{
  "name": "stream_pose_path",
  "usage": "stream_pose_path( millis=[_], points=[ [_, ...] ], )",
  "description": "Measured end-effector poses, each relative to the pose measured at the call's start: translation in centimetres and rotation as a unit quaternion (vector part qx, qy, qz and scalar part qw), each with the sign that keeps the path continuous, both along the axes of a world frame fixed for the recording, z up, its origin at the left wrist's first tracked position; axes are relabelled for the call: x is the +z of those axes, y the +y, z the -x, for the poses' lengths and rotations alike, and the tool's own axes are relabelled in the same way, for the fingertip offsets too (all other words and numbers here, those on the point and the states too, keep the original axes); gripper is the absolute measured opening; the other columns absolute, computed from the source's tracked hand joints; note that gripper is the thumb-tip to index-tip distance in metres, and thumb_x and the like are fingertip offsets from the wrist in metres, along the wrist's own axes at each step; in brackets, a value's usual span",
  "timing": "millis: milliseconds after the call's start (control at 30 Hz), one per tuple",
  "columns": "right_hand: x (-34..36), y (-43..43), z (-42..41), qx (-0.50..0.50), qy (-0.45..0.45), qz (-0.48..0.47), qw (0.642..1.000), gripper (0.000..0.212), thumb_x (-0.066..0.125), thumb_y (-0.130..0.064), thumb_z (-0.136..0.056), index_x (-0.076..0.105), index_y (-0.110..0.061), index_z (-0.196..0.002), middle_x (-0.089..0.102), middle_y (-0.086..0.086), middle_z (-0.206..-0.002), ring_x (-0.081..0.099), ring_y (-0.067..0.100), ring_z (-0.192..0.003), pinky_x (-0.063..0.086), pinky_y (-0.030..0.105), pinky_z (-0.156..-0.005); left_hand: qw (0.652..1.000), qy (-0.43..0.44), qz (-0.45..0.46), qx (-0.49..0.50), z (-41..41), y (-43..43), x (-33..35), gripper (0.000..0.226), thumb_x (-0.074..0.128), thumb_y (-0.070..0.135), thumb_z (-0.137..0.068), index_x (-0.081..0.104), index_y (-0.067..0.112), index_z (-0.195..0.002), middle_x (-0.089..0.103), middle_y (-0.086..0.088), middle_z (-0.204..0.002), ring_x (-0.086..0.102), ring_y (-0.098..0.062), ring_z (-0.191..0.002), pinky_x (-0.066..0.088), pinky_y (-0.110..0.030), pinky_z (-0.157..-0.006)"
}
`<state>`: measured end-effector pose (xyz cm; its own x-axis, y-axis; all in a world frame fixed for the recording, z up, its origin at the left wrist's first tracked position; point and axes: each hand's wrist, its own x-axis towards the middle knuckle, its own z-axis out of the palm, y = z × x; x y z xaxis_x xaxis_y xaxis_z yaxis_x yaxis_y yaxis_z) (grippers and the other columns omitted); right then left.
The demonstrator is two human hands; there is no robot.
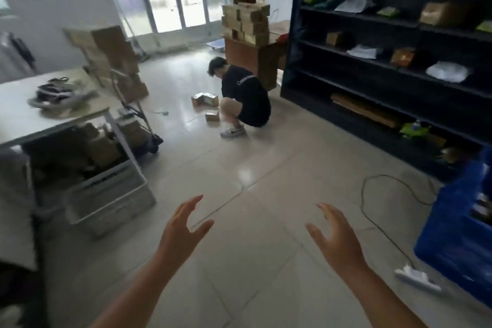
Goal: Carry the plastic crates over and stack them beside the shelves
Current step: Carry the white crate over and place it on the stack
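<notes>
A grey plastic crate (111, 196) sits on the floor at the left, by the table leg. A blue plastic crate (458, 226) stands at the right edge, next to the dark shelves (386, 66). My left hand (183, 229) and my right hand (336, 234) are held out over the bare floor in front of me, fingers spread, palms facing each other, holding nothing. Neither hand touches a crate.
A person crouches mid-floor by small cardboard boxes (205, 100); another stands behind a box stack (246, 22) at the back. A white table (40, 112) and a loaded trolley (114, 61) are at the left. A cable (372, 210) and power strip (416, 277) lie on the floor at right.
</notes>
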<state>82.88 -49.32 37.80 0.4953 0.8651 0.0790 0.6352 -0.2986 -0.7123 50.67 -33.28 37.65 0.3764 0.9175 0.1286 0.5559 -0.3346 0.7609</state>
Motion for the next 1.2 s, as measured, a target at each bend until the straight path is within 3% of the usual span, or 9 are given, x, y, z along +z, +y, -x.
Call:
stream_pose_path(
  millis=[167,433,567,667,933,1200],
  points=[
    [-0.7,14.5,2.3,0.130,0.027,0.015,0.991,0.052,0.066,-0.035,-0.088,0.051,-0.023,-0.136,0.054,-0.001,-0.132,0.059,0.019,-0.115,0.048,0.035,-0.091,0.983,-0.026,0.022,0.179,6.5,4.7,0.0,0.059,0.063,0.071,-0.071,0.038,0.065,-0.124,0.055,0.012,-0.137,0.055,-0.008,-0.121,0.048,-0.042,-0.098],
    [-2.0,33.8,13.1,0.271,0.035,0.018,0.962,0.050,0.069,-0.032,-0.086,0.054,-0.025,-0.133,0.057,-0.002,-0.127,0.061,0.015,-0.101,0.051,0.037,-0.083,0.932,-0.063,0.025,0.355,17.0,11.9,-1.1,0.059,0.062,0.065,-0.067,0.044,0.055,-0.122,0.056,0.009,-0.133,0.059,-0.011,-0.114,0.049,-0.036,-0.093],
    [-3.4,42.7,19.4,0.297,0.043,0.018,0.954,0.049,0.069,-0.030,-0.086,0.055,-0.021,-0.132,0.058,-0.001,-0.127,0.063,0.016,-0.098,0.051,0.035,-0.080,0.910,-0.089,0.028,0.403,23.3,17.6,-3.0,0.054,0.063,0.060,-0.072,0.043,0.058,-0.122,0.055,0.011,-0.133,0.058,-0.009,-0.114,0.049,-0.038,-0.092],
    [-4.0,48.7,23.8,0.289,0.060,0.030,0.955,0.048,0.069,-0.029,-0.086,0.055,-0.021,-0.132,0.059,0.001,-0.128,0.064,0.017,-0.096,0.051,0.035,-0.078,0.900,-0.098,0.051,0.422,27.4,22.1,-3.7,0.052,0.071,0.044,-0.082,0.040,0.058,-0.121,0.054,0.008,-0.135,0.057,-0.011,-0.115,0.047,-0.036,-0.089],
    [-5.6,63.7,33.0,0.298,0.064,0.064,0.950,0.048,0.065,-0.032,-0.089,0.052,-0.022,-0.134,0.058,0.000,-0.126,0.062,0.015,-0.096,0.053,0.037,-0.079,0.887,-0.059,0.085,0.451,36.7,36.2,-4.5,0.058,0.072,0.030,-0.085,0.049,0.028,-0.138,0.054,0.004,-0.136,0.055,-0.010,-0.111,0.042,-0.027,-0.086],
    [-12.0,81.8,39.6,0.305,0.059,0.126,0.942,0.050,0.062,-0.030,-0.091,0.049,-0.022,-0.138,0.057,0.002,-0.126,0.061,0.016,-0.098,0.054,0.040,-0.079,0.850,-0.027,0.136,0.508,43.2,51.7,-10.4,0.058,0.072,0.030,-0.085,0.048,0.027,-0.138,0.058,0.002,-0.131,0.059,-0.012,-0.108,0.047,-0.031,-0.087]
  ],
)
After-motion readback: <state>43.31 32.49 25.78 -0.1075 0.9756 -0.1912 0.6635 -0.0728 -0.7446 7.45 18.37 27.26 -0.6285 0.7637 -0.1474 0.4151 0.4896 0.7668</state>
